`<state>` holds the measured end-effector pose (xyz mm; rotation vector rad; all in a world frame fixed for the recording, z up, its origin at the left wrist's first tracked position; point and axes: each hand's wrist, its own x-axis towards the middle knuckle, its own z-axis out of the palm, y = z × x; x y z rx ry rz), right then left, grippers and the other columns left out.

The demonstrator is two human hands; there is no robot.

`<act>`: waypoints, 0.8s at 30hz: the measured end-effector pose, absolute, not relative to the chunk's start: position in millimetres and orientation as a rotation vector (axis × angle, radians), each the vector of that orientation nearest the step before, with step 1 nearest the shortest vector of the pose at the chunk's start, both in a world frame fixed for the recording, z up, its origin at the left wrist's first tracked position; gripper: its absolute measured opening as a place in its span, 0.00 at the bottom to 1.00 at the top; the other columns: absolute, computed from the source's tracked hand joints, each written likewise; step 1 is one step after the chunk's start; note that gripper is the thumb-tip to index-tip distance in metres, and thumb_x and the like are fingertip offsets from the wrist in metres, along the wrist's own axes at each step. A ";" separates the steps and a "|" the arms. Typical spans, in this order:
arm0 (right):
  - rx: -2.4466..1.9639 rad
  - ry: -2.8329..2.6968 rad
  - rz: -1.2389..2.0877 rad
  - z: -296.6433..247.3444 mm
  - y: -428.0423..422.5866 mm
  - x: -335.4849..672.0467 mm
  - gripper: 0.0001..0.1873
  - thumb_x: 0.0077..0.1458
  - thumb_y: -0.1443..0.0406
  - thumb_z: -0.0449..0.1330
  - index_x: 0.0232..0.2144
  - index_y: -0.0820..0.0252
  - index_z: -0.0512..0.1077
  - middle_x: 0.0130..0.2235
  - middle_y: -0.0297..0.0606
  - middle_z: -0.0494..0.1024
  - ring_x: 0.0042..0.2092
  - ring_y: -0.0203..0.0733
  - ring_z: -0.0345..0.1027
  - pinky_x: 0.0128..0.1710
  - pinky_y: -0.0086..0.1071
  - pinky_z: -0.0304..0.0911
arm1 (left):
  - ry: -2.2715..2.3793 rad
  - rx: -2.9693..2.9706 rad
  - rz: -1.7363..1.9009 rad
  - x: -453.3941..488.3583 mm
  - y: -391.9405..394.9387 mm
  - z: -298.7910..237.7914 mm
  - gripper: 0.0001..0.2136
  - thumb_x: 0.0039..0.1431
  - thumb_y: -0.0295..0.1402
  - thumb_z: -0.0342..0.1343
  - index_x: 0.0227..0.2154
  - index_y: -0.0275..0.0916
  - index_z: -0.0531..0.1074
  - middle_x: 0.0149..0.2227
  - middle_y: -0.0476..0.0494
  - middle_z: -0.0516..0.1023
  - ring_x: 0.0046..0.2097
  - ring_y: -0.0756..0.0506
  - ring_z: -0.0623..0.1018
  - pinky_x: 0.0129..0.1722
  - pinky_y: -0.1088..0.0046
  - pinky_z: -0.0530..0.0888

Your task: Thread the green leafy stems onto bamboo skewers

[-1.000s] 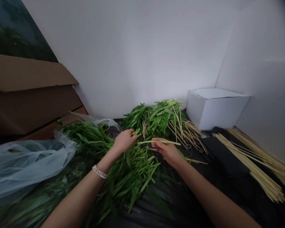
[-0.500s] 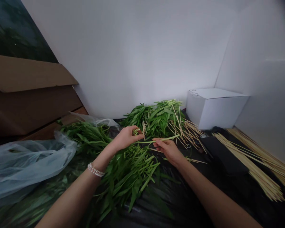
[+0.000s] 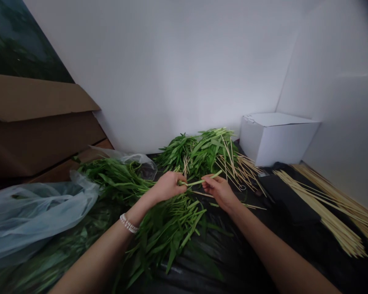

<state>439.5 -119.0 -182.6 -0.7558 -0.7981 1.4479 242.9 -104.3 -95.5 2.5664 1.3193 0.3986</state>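
Note:
Between my two hands runs a pale green leafy-vegetable stem (image 3: 196, 183). My left hand (image 3: 169, 185), with a white beaded bracelet at the wrist, is closed around the stem's left part. The thumb and fingers of my right hand (image 3: 217, 188) pinch it farther right, and its end sticks out past them. Below the hands lies a loose heap of leafy greens (image 3: 171, 228), stems pointing right. Behind them, bunches of greens (image 3: 207, 149) are piled with thin wooden skewers (image 3: 243, 171) sticking out to the right.
At left are a clear plastic bag (image 3: 33, 216), more greens (image 3: 113, 177) and a cardboard box (image 3: 37, 139). A white box (image 3: 279, 139) stands at the back right. Long bundled skewers (image 3: 331, 220) lie beside a black case (image 3: 290, 198) on black plastic sheeting (image 3: 233, 253).
My left hand has moved slightly right and down and closed on the stem. The stem has shifted, with less of it sticking out past my right hand.

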 end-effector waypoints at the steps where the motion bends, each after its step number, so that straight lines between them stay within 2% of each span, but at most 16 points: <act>1: -0.755 -0.790 1.454 -182.3 -118.9 439.5 0.17 0.34 0.55 0.74 0.27 0.59 0.78 0.26 0.34 0.76 0.29 0.36 0.66 0.31 0.31 0.60 | 1.366 2.564 0.430 242.7 -104.8 -95.1 0.11 0.48 0.32 0.53 0.30 0.39 0.80 0.31 0.45 0.79 0.32 0.46 0.72 0.35 0.75 0.64; 4: -0.746 -0.790 1.476 -181.7 -120.7 436.4 0.17 0.33 0.56 0.74 0.26 0.59 0.78 0.26 0.35 0.76 0.30 0.36 0.66 0.31 0.32 0.60 | 1.502 2.464 0.540 241.1 -102.8 -96.8 0.11 0.47 0.34 0.53 0.28 0.37 0.79 0.28 0.47 0.76 0.29 0.47 0.69 0.31 0.74 0.62; 8: -0.731 -0.813 1.492 -181.4 -124.2 430.7 0.18 0.34 0.56 0.74 0.28 0.59 0.79 0.27 0.35 0.77 0.30 0.37 0.66 0.32 0.32 0.60 | 1.600 2.203 0.647 239.4 -95.1 -101.3 0.11 0.48 0.37 0.51 0.21 0.36 0.73 0.19 0.53 0.64 0.24 0.50 0.62 0.25 0.75 0.56; 11: -0.723 -0.796 1.497 -181.8 -122.4 432.2 0.17 0.35 0.57 0.73 0.28 0.59 0.78 0.27 0.35 0.76 0.30 0.36 0.66 0.31 0.32 0.60 | 1.624 2.140 0.647 236.6 -89.4 -100.6 0.11 0.49 0.38 0.49 0.19 0.38 0.68 0.17 0.55 0.59 0.24 0.50 0.60 0.24 0.74 0.55; 16: -0.712 -0.673 1.440 -182.6 -113.1 443.9 0.15 0.34 0.58 0.74 0.25 0.58 0.77 0.24 0.32 0.74 0.29 0.35 0.65 0.30 0.31 0.59 | 1.726 2.189 0.576 216.0 -78.8 -89.7 0.10 0.50 0.37 0.47 0.21 0.39 0.68 0.18 0.54 0.61 0.24 0.49 0.61 0.26 0.73 0.56; 20: -0.714 -0.679 1.492 -181.5 -114.0 444.3 0.15 0.34 0.58 0.74 0.25 0.59 0.77 0.24 0.32 0.74 0.28 0.34 0.65 0.30 0.30 0.59 | 1.562 2.271 0.600 204.9 -75.7 -80.7 0.12 0.54 0.36 0.43 0.23 0.38 0.68 0.23 0.51 0.67 0.27 0.48 0.65 0.29 0.73 0.61; 24: -0.714 -0.761 1.519 -181.0 -120.7 437.7 0.15 0.35 0.58 0.73 0.26 0.59 0.76 0.24 0.32 0.75 0.28 0.34 0.65 0.30 0.31 0.58 | 1.441 2.272 0.706 217.4 -83.4 -77.3 0.13 0.58 0.40 0.45 0.28 0.38 0.69 0.21 0.53 0.65 0.25 0.50 0.63 0.26 0.74 0.60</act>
